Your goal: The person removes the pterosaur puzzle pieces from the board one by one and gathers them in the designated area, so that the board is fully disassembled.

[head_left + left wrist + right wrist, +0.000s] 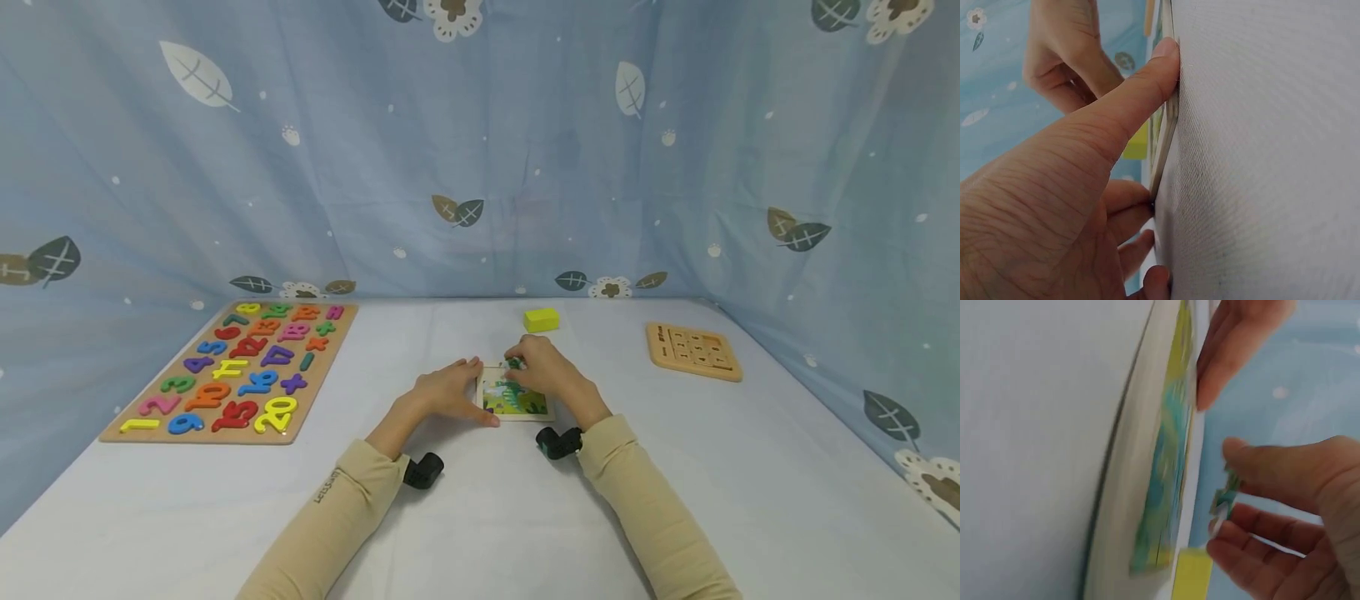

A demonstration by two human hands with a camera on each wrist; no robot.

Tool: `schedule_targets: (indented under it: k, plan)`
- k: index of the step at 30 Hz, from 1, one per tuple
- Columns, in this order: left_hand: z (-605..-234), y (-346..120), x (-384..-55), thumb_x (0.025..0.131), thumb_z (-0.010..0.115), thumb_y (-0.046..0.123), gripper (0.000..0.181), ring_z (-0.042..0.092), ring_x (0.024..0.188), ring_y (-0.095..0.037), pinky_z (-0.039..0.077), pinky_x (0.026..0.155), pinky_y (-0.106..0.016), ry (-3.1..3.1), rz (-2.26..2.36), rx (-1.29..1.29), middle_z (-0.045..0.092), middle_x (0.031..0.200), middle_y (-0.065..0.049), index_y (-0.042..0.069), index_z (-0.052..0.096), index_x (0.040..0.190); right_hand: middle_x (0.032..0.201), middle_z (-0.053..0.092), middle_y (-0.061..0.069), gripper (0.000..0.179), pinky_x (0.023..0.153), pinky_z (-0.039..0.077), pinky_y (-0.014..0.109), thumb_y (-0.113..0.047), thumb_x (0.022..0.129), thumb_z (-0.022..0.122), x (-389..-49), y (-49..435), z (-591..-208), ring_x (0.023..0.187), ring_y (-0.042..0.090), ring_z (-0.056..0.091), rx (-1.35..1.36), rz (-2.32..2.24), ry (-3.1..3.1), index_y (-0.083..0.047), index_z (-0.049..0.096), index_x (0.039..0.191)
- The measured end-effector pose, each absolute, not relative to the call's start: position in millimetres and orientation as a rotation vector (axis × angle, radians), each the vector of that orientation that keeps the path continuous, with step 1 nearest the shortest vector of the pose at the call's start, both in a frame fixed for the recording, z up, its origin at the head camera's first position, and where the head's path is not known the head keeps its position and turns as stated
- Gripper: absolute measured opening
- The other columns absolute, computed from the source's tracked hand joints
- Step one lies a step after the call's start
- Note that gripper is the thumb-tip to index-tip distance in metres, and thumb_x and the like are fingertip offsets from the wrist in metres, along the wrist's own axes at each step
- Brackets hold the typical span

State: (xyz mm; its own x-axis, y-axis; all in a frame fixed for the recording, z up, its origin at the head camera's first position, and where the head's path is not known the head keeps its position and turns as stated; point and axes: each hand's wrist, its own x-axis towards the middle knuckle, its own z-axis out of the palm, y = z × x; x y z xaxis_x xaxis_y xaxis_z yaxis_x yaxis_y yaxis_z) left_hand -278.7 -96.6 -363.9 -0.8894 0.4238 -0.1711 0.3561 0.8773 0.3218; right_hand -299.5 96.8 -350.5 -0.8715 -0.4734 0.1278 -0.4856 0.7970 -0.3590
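A small wooden jigsaw puzzle board with a green and blue picture lies on the table in front of me. My left hand steadies it at the left side, thumb at the near corner and fingertips along the edge. The left wrist view shows that thumb against the pale rim. Above the far part of the board, my right hand pinches a small green puzzle piece. In the right wrist view the piece sits between thumb and fingers, apart from the blurred board.
A yellow block stands beyond the board. To the left lies a large wooden board with colourful numbers and signs. At the right is a small wooden number board. A blue patterned curtain closes off the back of the white table.
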Motion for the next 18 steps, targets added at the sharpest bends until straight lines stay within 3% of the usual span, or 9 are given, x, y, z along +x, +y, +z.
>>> schedule_targets:
  k: [6,10,13,18]
  plan:
    - [-364,-96,-279,0.072,0.073,0.063,0.106,0.024,0.147,-0.028,0.033,0.105,-0.063,2.814,0.416,0.591,0.025,0.16,-0.005,0.012,0.027,0.153,0.101,0.07,0.015,0.031,0.067,0.048,0.027,-0.013,0.087,0.07,-298,110,-340,0.074,0.015,0.055,0.782,0.631,-2.929,0.003,0.069,0.113]
    - [-361,-96,-277,0.071,0.073,0.065,0.108,0.024,0.147,-0.029,0.032,0.107,-0.062,2.811,0.418,0.596,0.025,0.159,-0.006,0.01,0.029,0.152,0.085,0.069,0.016,0.033,0.057,0.038,0.024,-0.012,0.087,0.07,-298,124,-333,0.058,0.012,0.042,0.768,0.721,-2.933,0.005,0.068,0.115]
    - [-361,-97,-275,0.071,0.073,0.065,0.108,0.023,0.148,-0.029,0.031,0.108,-0.061,2.806,0.418,0.6,0.024,0.16,-0.006,0.01,0.029,0.152,0.079,0.063,0.016,0.033,0.056,0.034,0.026,-0.011,0.087,0.069,-297,136,-327,0.057,0.013,0.038,0.75,0.774,-2.926,0.006,0.067,0.115]
    - [-363,-96,-277,0.073,0.073,0.062,0.105,0.02,0.149,-0.027,0.029,0.109,-0.061,2.803,0.429,0.598,0.022,0.161,-0.004,0.012,0.027,0.153,0.096,0.066,0.018,0.031,0.065,0.042,0.029,-0.011,0.087,0.069,-295,155,-320,0.072,0.018,0.051,0.685,0.75,-2.935,0.006,0.068,0.113]
